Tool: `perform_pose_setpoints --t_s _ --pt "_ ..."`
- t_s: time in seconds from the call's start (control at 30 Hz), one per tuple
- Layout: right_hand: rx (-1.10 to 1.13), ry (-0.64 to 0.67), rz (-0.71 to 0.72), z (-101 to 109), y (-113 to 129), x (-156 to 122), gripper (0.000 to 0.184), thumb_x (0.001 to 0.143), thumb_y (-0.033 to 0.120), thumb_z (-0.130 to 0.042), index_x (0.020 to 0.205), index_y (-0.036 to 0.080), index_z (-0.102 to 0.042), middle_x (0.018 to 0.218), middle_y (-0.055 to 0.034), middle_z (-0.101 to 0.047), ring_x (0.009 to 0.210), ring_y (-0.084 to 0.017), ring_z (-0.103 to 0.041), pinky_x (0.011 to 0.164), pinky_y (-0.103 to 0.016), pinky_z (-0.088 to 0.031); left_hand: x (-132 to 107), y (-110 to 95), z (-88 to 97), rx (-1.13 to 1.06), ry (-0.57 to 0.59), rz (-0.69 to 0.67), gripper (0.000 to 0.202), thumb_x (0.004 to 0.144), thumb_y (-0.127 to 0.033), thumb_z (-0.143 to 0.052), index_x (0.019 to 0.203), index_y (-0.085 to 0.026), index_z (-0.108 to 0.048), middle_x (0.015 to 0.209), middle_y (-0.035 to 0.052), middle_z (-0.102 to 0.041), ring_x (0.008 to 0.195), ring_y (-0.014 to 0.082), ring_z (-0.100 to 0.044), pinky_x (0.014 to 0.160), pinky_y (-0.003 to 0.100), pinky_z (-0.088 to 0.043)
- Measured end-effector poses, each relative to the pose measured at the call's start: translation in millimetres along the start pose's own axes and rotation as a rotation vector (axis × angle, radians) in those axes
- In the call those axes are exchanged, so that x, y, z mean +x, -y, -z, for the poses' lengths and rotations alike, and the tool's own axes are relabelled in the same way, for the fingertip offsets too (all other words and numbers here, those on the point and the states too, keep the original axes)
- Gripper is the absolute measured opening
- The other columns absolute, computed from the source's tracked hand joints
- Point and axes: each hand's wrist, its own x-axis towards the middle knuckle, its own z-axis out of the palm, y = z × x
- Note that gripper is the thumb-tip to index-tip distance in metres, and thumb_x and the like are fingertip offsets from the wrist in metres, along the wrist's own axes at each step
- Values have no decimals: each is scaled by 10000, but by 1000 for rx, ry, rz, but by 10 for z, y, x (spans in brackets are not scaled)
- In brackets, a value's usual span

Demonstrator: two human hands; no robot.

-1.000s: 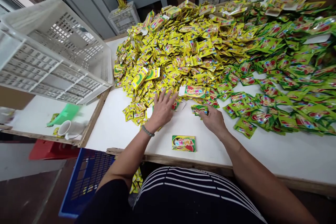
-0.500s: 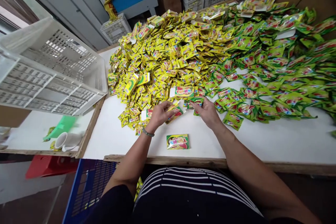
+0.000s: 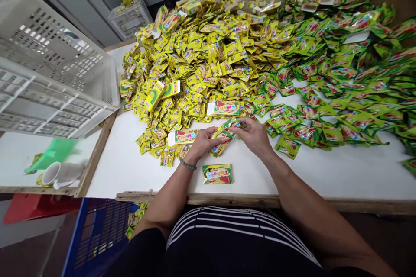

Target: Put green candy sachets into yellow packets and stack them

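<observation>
My left hand [image 3: 203, 143] is closed around a small yellow-green candy box [image 3: 217, 149], held tilted just above the white table. With closed fingers, my right hand [image 3: 255, 136] grips a green candy packet [image 3: 232, 124] at the upper right end of that box. How far the packet reaches into the box I cannot tell. Nearer my body lies another candy box [image 3: 217, 174], flat on the table. Two more boxes with white flaps showing lie close by: one box [image 3: 186, 136] left of my left hand, another box [image 3: 226, 108] beyond both hands.
Yellow packets [image 3: 195, 65] are heaped across the table's far side, green packets [image 3: 341, 91] to the right. At left stands a white plastic crate [image 3: 58, 104], with a white cup [image 3: 61, 174] below it. A blue crate [image 3: 94, 233] sits under the wooden table edge [image 3: 227, 199].
The right hand has brought the green packet left, against the end of the box, and the two hands are closer together. The view has shifted slightly, moving the crate left in the picture.
</observation>
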Motion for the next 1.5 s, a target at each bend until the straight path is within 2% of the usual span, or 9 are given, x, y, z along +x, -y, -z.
perform_pose_setpoints --t_s 0.17,0.33,0.47,0.67,0.8,0.97,1.1,1.3,1.5 --pt "-223 26 221 -53 16 -30 273 854 488 -614 799 256 -746 905 -72 -655 988 -270 -529 950 -467 -426 -15 -34 7 -70 -20 -7 405 575 -361 -884 876 -142 -725 779 11 -709 633 106 -598 607 223 -470" --pt "-276 15 202 -122 78 -56 284 881 445 -584 792 262 -782 1115 -109 -624 1151 -320 -433 1048 -547 -346 -37 -35 -19 -91 -82 -33 412 537 -344 -897 844 -138 -714 766 6 -709 631 107 -601 618 226 -470" --pt "-226 182 170 -109 159 13 247 826 468 -654 725 275 -771 1201 -87 -637 1222 -343 -413 1079 -566 -328 -61 -52 -65 -195 -133 -54 434 512 -334 -904 826 -139 -676 718 -5 -692 598 99 -592 609 224 -464" --pt "183 180 30 -80 142 45 408 765 565 -696 1033 257 -682 1106 -82 -669 1043 -248 -613 889 -425 -524 -65 -51 -58 -228 -233 -97 662 563 -389 -887 1095 -199 -542 664 -46 -662 546 113 -600 567 226 -461" --pt "373 210 -53 -139 105 32 440 715 565 -739 1017 249 -687 926 -47 -699 882 -212 -656 834 -379 -548 -58 -18 -40 -163 -305 -267 677 673 -392 -832 1232 -248 -477 743 -41 -646 613 112 -605 593 217 -453" --pt "196 250 10 -130 127 21 282 808 496 -630 828 233 -730 778 -24 -673 743 -187 -603 692 -325 -505 -28 12 -52 -12 -257 -328 450 695 -367 -819 1064 -221 -607 834 -7 -614 764 126 -583 697 228 -457" --pt "107 281 -24 -97 103 24 285 813 485 -609 730 229 -705 687 -11 -641 673 -174 -562 656 -314 -481 -6 -11 -48 39 -234 -292 389 680 -355 -829 984 -213 -633 717 -37 -543 674 105 -514 635 217 -417" --pt "405 223 -105 -142 101 60 479 725 465 -732 1152 265 -652 951 -29 -735 859 -209 -669 797 -360 -548 -15 -54 -42 -139 -197 -202 573 639 -394 -852 1065 -223 -510 694 -52 -624 579 100 -556 564 209 -425" --pt "191 265 -17 -43 182 70 278 786 479 -667 824 221 -762 840 -45 -752 774 -209 -653 727 -360 -524 -39 -64 -60 -134 -271 -115 663 562 -418 -888 1039 -210 -478 603 -86 -608 466 71 -510 487 179 -372"
